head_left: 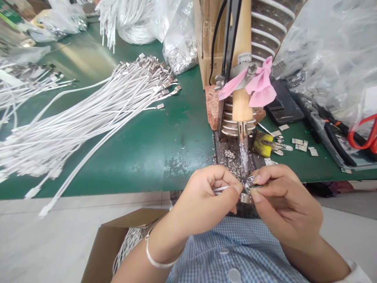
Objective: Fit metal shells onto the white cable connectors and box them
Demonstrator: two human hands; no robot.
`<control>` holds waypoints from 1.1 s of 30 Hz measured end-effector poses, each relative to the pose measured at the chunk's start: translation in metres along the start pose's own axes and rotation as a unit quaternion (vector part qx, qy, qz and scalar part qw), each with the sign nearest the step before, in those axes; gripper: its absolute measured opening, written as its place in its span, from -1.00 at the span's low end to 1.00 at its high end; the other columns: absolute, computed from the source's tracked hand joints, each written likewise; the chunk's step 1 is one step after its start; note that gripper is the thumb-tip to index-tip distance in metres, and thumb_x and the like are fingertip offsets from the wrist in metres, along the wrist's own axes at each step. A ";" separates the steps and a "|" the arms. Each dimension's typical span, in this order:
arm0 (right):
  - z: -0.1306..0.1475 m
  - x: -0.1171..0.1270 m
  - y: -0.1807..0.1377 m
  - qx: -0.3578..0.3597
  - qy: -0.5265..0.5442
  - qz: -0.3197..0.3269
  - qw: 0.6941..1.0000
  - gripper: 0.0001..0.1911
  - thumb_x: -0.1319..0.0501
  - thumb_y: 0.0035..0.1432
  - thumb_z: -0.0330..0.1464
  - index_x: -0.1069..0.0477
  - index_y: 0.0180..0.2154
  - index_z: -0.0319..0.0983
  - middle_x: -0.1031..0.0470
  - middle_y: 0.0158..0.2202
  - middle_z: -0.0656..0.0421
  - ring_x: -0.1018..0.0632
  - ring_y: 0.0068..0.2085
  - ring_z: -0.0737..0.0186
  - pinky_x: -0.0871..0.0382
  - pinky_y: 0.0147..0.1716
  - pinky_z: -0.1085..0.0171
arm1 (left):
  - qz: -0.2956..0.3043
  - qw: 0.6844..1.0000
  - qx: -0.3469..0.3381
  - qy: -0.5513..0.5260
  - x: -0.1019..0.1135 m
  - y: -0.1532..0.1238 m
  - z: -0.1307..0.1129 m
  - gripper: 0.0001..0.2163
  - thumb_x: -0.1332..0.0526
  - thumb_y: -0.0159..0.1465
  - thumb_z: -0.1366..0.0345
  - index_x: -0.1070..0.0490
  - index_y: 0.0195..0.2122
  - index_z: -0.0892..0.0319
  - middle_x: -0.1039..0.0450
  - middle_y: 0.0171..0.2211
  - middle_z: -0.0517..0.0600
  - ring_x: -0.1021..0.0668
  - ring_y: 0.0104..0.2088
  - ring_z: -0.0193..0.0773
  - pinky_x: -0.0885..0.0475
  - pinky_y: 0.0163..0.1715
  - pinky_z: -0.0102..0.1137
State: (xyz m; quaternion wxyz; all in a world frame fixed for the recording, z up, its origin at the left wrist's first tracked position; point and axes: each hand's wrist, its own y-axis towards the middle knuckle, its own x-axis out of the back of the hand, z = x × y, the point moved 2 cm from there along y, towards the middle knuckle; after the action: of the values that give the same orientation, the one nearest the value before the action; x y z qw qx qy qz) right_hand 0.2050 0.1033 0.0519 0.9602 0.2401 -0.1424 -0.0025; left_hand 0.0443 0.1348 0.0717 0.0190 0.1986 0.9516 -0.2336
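Note:
My left hand (206, 198) pinches a white cable (220, 189) near its end, thumb against the fingers. Close against it, my right hand (287, 204) grips a small shiny metal connector piece (249, 181) between thumb and fingertips. The cable's end and the metal piece meet between both hands; fingertips hide whether they are joined. Right behind the fingers, a soldering iron (243, 106) with a wooden handle is mounted pointing down, its whitish tip (244, 157) just above the metal piece. Another small metal part (246, 198) shows below the fingers.
Many white cables with metal plugs (97, 114) lie across the green table (141, 157) at left. A yellow sponge (263, 144), loose metal pieces (300, 144), a phone (284, 103) and red-handled scissors (362, 135) lie at right. An open cardboard box (100, 251) stands below.

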 end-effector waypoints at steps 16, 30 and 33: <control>0.000 0.000 0.001 0.038 -0.025 0.014 0.999 -0.75 -0.21 0.04 -0.67 -0.39 -0.32 -0.22 -0.38 -0.24 0.16 -0.49 -0.24 0.25 -0.44 -0.30 0.25 | -0.002 0.999 0.000 0.034 0.002 -0.002 0.001 -0.95 -0.18 0.11 0.43 -0.40 -0.48 0.23 -0.39 -0.63 -0.13 -0.42 -0.62 -0.44 -0.29 -0.62 -0.56; -0.001 0.003 -0.011 0.031 -0.029 0.059 0.997 -0.76 -0.18 0.06 -0.68 -0.38 -0.30 -0.26 -0.36 -0.21 0.16 -0.49 -0.20 0.30 -0.45 -0.27 0.29 | 0.007 0.999 -0.004 0.045 -0.001 -0.008 0.013 -0.88 -0.20 0.20 0.33 -0.39 -0.47 0.23 -0.37 -0.62 -0.10 -0.40 -0.61 -0.42 -0.26 -0.63 -0.54; -0.002 0.004 -0.014 0.019 -0.011 0.057 0.998 -0.77 -0.18 0.06 -0.68 -0.38 -0.30 -0.26 -0.36 -0.20 0.16 -0.49 -0.19 0.29 -0.45 -0.28 0.27 | 0.010 0.998 -0.013 0.065 -0.001 -0.010 0.016 -0.85 -0.19 0.24 0.28 -0.40 -0.43 0.24 -0.38 -0.59 -0.09 -0.38 -0.62 -0.41 -0.25 -0.64 -0.51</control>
State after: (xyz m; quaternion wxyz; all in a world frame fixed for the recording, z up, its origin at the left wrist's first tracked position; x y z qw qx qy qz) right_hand 0.2100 0.0917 0.0449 0.9525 0.2494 -0.1670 0.0523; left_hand 0.0406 0.1193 0.0621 -0.0384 0.2225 0.9517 -0.2080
